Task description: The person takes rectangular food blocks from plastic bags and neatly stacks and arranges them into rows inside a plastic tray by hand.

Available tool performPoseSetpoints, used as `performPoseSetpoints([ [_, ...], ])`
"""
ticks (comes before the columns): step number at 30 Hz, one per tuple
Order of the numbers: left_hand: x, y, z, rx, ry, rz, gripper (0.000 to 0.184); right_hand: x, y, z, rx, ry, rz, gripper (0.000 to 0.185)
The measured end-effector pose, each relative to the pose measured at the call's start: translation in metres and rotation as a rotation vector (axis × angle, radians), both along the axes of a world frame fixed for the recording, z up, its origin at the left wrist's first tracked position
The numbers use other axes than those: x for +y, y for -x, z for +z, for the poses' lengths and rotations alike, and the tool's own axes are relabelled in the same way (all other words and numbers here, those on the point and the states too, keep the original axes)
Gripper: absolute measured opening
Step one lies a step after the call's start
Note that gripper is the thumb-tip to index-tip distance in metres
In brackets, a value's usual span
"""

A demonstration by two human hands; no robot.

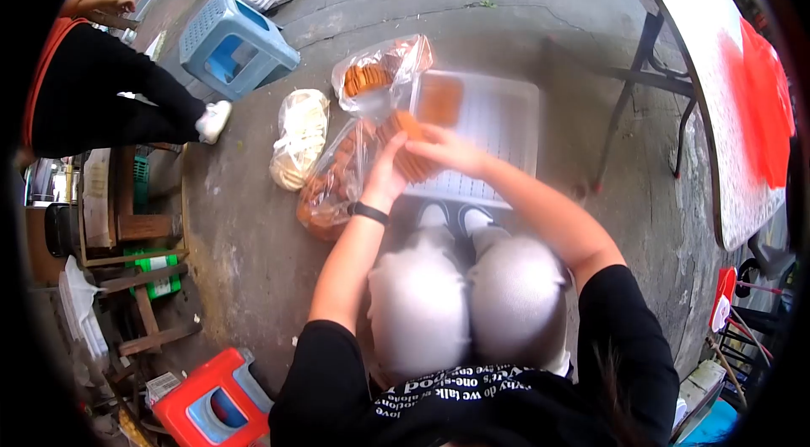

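My left hand (388, 173) is closed around a stack of thin orange-brown slices (415, 167); I cannot make out what food they are. The fingers of my right hand (451, 151) grip the slices at the top of the same stack. Both hands are over the near left side of a white plastic tray (527, 143), where a block of orange-brown slices (440, 101) lies in the far left corner. Left of my hands sits a clear bag of reddish-brown slices (333, 185). Beyond it lies another clear bag with orange slices (367, 80).
A bag of pale slices (302, 139) lies further left. Behind it stands a blue plastic stool (236, 46), near a person in black trousers (110, 97). A white table (683, 16) is at the right, a red stool (190, 405) at the lower left.
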State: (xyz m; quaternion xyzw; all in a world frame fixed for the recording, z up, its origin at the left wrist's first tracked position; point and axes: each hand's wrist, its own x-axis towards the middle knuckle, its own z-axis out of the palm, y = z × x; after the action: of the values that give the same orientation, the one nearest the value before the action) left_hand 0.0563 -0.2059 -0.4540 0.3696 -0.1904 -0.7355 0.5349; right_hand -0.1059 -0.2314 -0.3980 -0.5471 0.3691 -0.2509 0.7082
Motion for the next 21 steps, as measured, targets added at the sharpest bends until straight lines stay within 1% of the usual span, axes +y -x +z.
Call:
performPoseSetpoints([
  [2, -0.005, -0.004, -0.029, -0.006, -0.024, 0.046, 0.042, -0.012, -0.005, -0.031, -0.011, -0.012, 0.042, 0.066],
  [3, -0.005, -0.003, -0.038, -0.006, -0.05, 0.093, 0.04, -0.018, -0.007, -0.045, 0.069, -0.02, 0.038, 0.066],
  [4, -0.003, -0.002, -0.043, 0.011, -0.05, 0.083, 0.04, -0.021, -0.01, -0.057, 0.147, -0.029, 0.036, 0.066],
  [6, 0.001, -0.001, -0.056, 0.045, -0.11, 0.109, 0.039, -0.023, -0.013, -0.084, 0.146, -0.094, 0.01, 0.061],
  [8, 0.007, -0.002, -0.081, 0.096, -0.216, 0.149, 0.039, -0.023, -0.015, -0.105, 0.168, -0.136, 0.06, 0.051],
  [10, 0.011, -0.001, -0.088, 0.131, -0.288, 0.13, 0.041, -0.024, -0.014, -0.115, 0.267, -0.192, 0.148, 0.05],
  [11, 0.014, 0.0, -0.094, 0.131, -0.293, 0.13, 0.042, -0.025, -0.013, -0.119, 0.303, -0.166, 0.161, 0.045],
  [12, 0.015, 0.004, -0.089, 0.131, -0.295, 0.129, 0.043, -0.026, -0.013, -0.128, 0.319, -0.089, 0.188, 0.044],
  [14, 0.02, 0.001, -0.103, 0.097, -0.321, 0.104, 0.045, -0.026, -0.009, -0.14, 0.374, -0.002, 0.234, 0.04],
  [17, 0.017, 0.001, -0.117, 0.05, -0.312, 0.092, 0.045, -0.029, -0.008, -0.159, 0.397, 0.114, 0.215, 0.03],
  [20, 0.016, 0.001, -0.121, 0.029, -0.353, 0.079, 0.045, -0.038, -0.006, -0.148, 0.387, -0.014, 0.259, 0.029],
  [21, 0.014, 0.001, -0.12, 0.025, -0.354, 0.088, 0.044, -0.039, -0.006, -0.145, 0.396, -0.003, 0.236, 0.028],
])
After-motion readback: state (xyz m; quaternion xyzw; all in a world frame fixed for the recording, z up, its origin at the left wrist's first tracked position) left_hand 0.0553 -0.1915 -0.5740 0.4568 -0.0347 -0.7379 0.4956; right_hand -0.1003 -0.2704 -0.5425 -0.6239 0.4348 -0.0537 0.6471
